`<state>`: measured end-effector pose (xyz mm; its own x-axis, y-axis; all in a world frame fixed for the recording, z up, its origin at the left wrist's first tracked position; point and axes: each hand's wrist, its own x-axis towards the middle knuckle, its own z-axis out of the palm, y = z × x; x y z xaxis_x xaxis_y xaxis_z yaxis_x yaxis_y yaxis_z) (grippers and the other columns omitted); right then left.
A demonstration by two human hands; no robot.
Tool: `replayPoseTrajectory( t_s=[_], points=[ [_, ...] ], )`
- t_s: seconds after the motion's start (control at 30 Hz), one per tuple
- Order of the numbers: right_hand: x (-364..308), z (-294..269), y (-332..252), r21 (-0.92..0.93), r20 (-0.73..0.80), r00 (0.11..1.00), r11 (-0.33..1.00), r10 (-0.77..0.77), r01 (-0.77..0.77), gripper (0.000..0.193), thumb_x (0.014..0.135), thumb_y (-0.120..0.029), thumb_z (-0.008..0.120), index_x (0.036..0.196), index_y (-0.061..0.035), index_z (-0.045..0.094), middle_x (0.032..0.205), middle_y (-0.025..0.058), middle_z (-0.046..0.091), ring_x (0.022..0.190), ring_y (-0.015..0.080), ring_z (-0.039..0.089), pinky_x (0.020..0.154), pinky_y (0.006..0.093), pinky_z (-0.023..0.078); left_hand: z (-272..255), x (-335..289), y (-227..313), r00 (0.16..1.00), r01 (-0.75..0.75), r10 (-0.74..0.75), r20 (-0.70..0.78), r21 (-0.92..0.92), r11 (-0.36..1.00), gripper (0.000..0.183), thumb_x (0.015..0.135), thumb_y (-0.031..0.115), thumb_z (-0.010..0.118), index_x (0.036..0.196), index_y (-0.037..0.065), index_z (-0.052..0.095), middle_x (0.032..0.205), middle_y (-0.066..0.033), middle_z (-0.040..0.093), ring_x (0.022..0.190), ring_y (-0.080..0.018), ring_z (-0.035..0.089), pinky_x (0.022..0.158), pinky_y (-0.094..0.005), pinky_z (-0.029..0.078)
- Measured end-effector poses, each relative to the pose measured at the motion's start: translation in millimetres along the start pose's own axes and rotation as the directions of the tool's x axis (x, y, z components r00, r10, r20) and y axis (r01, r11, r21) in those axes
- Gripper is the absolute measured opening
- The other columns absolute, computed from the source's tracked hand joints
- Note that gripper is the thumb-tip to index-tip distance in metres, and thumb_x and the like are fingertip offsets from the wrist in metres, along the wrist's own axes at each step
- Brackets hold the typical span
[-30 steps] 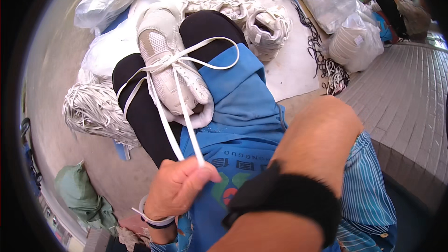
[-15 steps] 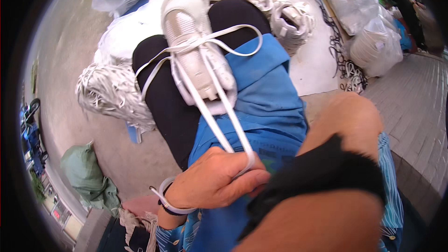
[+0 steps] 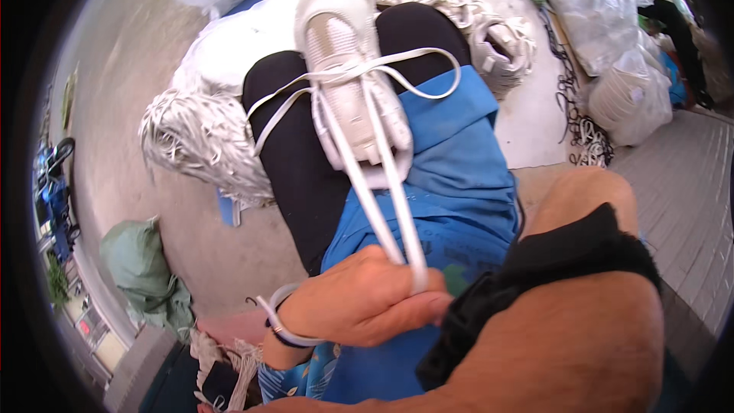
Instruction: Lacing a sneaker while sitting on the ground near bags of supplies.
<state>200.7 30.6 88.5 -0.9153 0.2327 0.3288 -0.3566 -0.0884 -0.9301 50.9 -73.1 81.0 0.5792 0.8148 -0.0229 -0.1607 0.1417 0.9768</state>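
Your left hand [image 3: 367, 298] grips two laces [image 3: 409, 233] taut from the shoe [image 3: 355, 111] on your lap [image 3: 451, 138]; your right hand's grip is out of sight.

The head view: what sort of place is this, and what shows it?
Probably an informal shoe workshop: there is a laced white shoe, more pale shoes to its right, and a thick bundle of white laces to its left.

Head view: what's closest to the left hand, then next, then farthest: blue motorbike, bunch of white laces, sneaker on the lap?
1. Sneaker, on the lap, ahead of the left hand.
2. Bunch of white laces, off to the left.
3. Blue motorbike, at the far left rim.
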Motion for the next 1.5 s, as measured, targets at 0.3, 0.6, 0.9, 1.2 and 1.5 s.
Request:
replayPoseTrajectory(
  t_s=[0.3, 0.6, 0.9, 1.2, 1.5],
  points=[
    [-7.5, 1.2, -2.1, 0.019, 0.019, 1.0, 1.0, 0.024, -0.025, 0.02, 0.097, -0.015, 0.057, 0.106, 0.0014, 0.064, 0.089, 0.0143, 0.066, 0.078, 0.0229, 0.066, 0.066, 0.0331, 0.053, 6.5, -1.5, -4.7, 0.979, 0.203, -0.203, 0.015, 0.032, 0.979, 0.018, 0.094, 0.019, 0.062, 0.084, 0.004, 0.063, 0.06, -0.0145, 0.057, 0.055, -0.0347, 0.058, 0.052, -0.0388, 0.044],
    [-21.5, -8.4, -27.0, -0.078, 0.015, 0.996, 0.993, 0.089, -0.088, 0.02, 0.097, -0.015, 0.057, 0.106, 0.0014, 0.065, 0.089, 0.0133, 0.066, 0.078, 0.0216, 0.066, 0.066, 0.0324, 0.053, -4.4, -10.2, -0.3, 0.985, 0.163, -0.167, 0.048, 0.09, 0.983, 0.02, 0.094, 0.019, 0.061, 0.081, 0.004, 0.06, 0.062, -0.0129, 0.055, 0.057, -0.034, 0.056, 0.052, -0.0392, 0.042],
    [-18.8, -20.6, -31.8, -0.361, -0.094, 0.838, 0.766, 0.537, -0.531, 0.019, 0.092, -0.014, 0.054, 0.1, -0.0015, 0.065, 0.081, 0.0137, 0.066, 0.068, 0.0321, 0.064, 0.061, 0.0351, 0.05, -9.7, -22.6, 6.6, 0.997, 0.06, -0.054, 0.052, -0.107, 0.992, 0.027, 0.101, 0.021, 0.051, 0.084, 0.004, 0.065, 0.074, -0.009, 0.065, 0.065, -0.0304, 0.062, 0.063, -0.0346, 0.049],
    [-3.8, -8.7, 50.9, 0.763, -0.142, 0.665, 0.509, 0.733, -0.398, 0.042, 0.105, -0.03, 0.046, 0.13, 0.003, 0.051, 0.098, 0.0164, 0.07, 0.076, 0.0211, 0.07, 0.062, 0.0298, 0.057, 21.4, 38.7, 11.8, 0.906, -0.072, 0.107, 0.409, -0.1, 0.992, 0.025, 0.103, 0.02, 0.049, 0.09, 0.006, 0.065, 0.073, -0.0071, 0.064, 0.066, -0.0269, 0.062, 0.061, -0.0342, 0.049],
    [-44.9, -38.5, 12.6, 0.44, -0.207, 0.703, 0.707, 0.68, -0.554, 0.023, 0.102, -0.022, 0.052, 0.107, -0.0022, 0.063, 0.058, -0.0106, 0.035, 0.045, 0.0001, 0.028, 0.038, 0.0191, 0.019, -23.7, -27.9, 8.5, 0.997, -0.027, 0.036, -0.066, 0.126, 0.992, 0.034, 0.1, 0.029, 0.05, 0.082, 0.005, 0.067, 0.085, -0.0088, 0.064, 0.074, -0.0253, 0.064, 0.064, -0.0368, 0.052]
  ],
)
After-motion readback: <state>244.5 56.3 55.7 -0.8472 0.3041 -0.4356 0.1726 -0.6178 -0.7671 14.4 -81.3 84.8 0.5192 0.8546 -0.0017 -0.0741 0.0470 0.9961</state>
